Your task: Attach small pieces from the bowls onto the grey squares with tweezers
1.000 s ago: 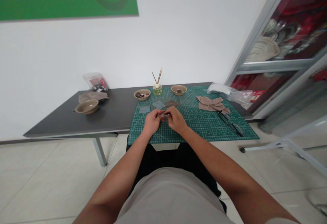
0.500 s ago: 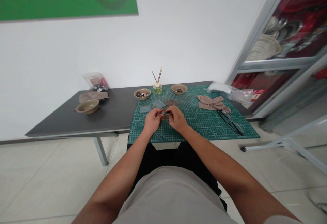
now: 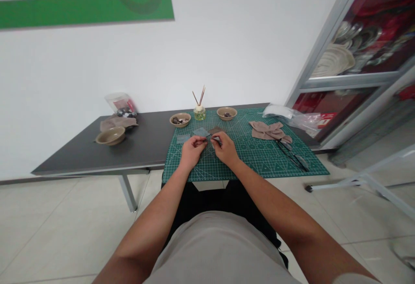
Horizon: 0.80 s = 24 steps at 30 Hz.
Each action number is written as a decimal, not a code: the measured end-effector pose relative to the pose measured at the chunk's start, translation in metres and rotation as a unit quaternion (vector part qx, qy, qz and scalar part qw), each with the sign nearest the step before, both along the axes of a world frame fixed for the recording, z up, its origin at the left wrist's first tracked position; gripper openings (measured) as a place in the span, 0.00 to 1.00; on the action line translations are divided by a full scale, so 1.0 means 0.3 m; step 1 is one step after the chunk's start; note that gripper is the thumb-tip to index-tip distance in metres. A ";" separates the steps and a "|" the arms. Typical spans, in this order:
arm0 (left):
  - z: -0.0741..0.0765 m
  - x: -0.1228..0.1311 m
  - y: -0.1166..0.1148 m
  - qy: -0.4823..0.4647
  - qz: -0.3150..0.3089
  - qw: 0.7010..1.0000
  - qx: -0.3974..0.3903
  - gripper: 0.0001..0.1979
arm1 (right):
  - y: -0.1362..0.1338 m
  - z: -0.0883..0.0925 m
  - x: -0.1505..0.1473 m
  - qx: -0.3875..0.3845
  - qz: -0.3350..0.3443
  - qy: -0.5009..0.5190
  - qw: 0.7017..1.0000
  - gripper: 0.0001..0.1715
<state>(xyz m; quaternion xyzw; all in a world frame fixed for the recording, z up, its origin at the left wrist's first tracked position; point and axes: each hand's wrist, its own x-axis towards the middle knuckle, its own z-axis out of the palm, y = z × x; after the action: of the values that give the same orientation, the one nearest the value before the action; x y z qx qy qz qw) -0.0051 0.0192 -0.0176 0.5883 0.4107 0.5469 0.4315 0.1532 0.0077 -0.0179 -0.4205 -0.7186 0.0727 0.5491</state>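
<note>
Above the green cutting mat [image 3: 259, 158], my left hand [image 3: 192, 150] has its thumb and fingers pinched together, and whatever is between them is too small to name. My right hand [image 3: 224, 149] is closed on a small dark piece, its kind unclear, a short gap from the left fingertips. Just beyond the hands lie flat square pieces: a grey-blue square [image 3: 183, 138] at the left, another grey-blue square [image 3: 201, 132] in the middle and a brown square [image 3: 216, 130] partly behind my right hand.
Two tan bowls with small pieces, a left bowl [image 3: 180, 120] and a right bowl [image 3: 227, 113], flank a reed diffuser [image 3: 199, 112]. Rightward lie a brown cloth [image 3: 266, 130], glasses [image 3: 296, 161] and a plastic bag [image 3: 292, 115]. Another bowl [image 3: 110, 136] and a clear tub [image 3: 119, 102] stand left.
My hands have drawn slightly apart, opening a small gap between their fingertips. Both remain pinched above the mat.
</note>
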 end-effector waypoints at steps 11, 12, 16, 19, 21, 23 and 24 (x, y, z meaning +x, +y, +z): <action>0.017 -0.001 -0.023 0.048 -0.009 0.999 0.001 0.13 | -0.006 0.002 -0.006 -0.054 -0.016 -0.014 0.998 0.07; 0.021 -0.001 -0.027 0.053 -0.007 0.999 0.001 0.13 | -0.006 0.001 -0.005 -0.054 -0.018 -0.014 0.998 0.08; 0.023 -0.002 -0.028 0.060 0.007 0.998 0.005 0.12 | -0.004 0.001 -0.003 -0.047 -0.011 -0.020 0.999 0.07; 0.012 -0.004 -0.018 0.048 0.017 0.999 -0.002 0.11 | -0.004 0.003 -0.001 -0.053 0.002 -0.027 0.998 0.06; 0.006 -0.005 -0.012 0.034 0.018 0.999 -0.011 0.12 | -0.004 0.006 0.000 -0.065 0.005 -0.032 0.997 0.06; 0.005 -0.005 -0.010 0.017 0.019 0.999 -0.020 0.15 | -0.003 0.008 0.001 -0.077 0.004 -0.040 0.996 0.05; 0.006 -0.005 -0.011 0.010 0.019 0.999 -0.024 0.16 | -0.002 0.010 0.002 -0.081 0.004 -0.045 0.996 0.05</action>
<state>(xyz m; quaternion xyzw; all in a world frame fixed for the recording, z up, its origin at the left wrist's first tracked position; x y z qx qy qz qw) -0.0066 0.0160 -0.0157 0.5754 0.4395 0.5389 0.4305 0.1538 0.0070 -0.0151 -0.4637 -0.7360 0.1139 0.4799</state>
